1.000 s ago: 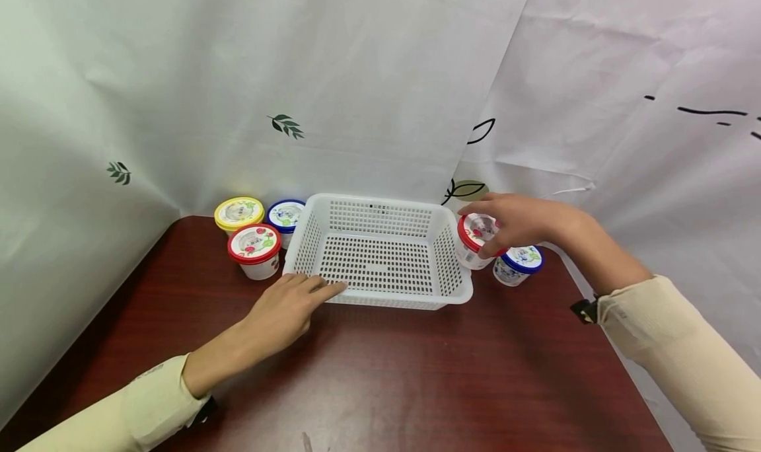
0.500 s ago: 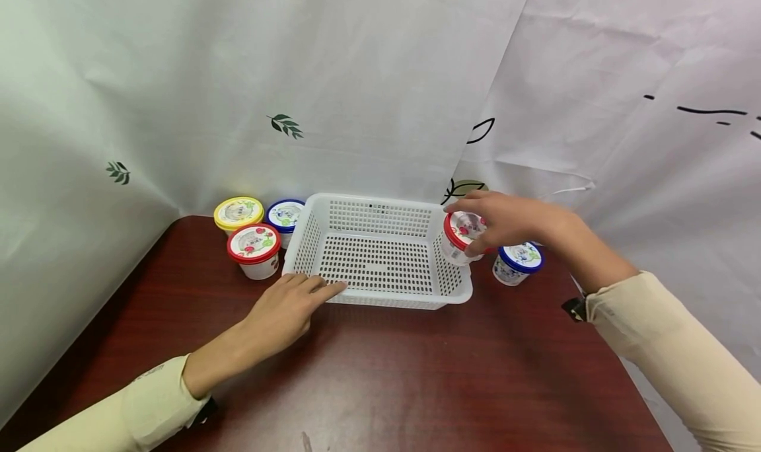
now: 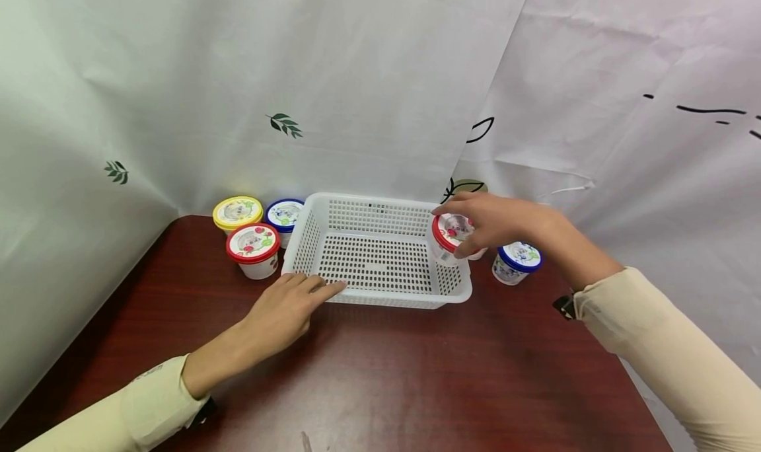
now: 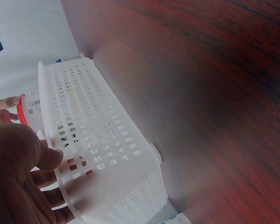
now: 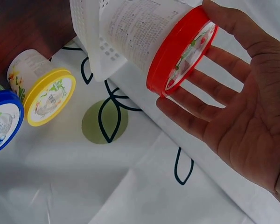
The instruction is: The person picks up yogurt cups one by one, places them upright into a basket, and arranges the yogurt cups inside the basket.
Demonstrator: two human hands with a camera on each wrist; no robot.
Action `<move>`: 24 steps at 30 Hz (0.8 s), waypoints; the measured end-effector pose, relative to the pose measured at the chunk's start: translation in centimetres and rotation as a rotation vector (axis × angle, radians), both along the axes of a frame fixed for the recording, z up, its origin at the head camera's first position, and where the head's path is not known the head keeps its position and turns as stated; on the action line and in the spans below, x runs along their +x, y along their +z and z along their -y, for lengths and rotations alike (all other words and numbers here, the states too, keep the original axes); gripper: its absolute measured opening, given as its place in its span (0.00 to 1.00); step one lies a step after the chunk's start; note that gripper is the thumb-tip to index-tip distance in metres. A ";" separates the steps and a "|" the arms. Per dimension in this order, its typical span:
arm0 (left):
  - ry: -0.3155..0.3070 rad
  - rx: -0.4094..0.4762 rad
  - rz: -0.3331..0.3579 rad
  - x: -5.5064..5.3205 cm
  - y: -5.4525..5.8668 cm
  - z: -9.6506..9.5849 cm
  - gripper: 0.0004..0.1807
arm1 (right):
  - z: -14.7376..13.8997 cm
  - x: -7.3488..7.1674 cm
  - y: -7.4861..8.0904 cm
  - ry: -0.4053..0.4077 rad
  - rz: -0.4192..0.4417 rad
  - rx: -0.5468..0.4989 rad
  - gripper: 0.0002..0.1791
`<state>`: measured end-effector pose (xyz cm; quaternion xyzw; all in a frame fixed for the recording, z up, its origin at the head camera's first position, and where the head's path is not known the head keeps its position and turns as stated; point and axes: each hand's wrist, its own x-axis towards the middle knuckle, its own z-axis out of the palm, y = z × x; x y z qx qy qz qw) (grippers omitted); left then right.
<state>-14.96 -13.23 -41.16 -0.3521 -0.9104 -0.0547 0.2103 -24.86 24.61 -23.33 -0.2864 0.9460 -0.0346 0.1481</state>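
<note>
My right hand [image 3: 502, 224] holds a white tub with a red lid [image 3: 453, 230] over the right end of a white plastic basket [image 3: 392, 299]. In the right wrist view the thumb and fingertips pinch the edge of the red lid [image 5: 182, 51], and the tub's base points into the basket. My left hand [image 3: 285, 313] grips the basket's front rim near its left corner. The left wrist view shows a digit against the outer wall and other fingers behind the rim [image 4: 47, 126].
Left of the basket stand tubs with yellow [image 3: 238, 211], red [image 3: 253, 242] and blue [image 3: 284, 214] lids. On its right is a blue-lidded tub [image 3: 517, 260]; a yellow-lidded tub [image 5: 49, 95] beside it shows in the right wrist view. White cloth [image 3: 380, 108] hangs behind the table [image 3: 416, 386].
My right hand has carried the red-lidded tub leftward, from beside the basket's right wall to over its right end. My left hand and the basket have stayed in place.
</note>
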 end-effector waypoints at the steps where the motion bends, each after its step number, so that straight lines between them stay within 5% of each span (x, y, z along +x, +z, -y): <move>1: 0.000 0.000 0.001 0.0 0.0 0.0 0.37 | 0.1 -0.1 -0.1 0.011 -0.009 0.004 0.47; 24: 0.001 -0.005 -0.010 0.0 0.0 0.0 0.36 | 2.5 -0.2 -3.3 0.112 0.034 0.039 0.46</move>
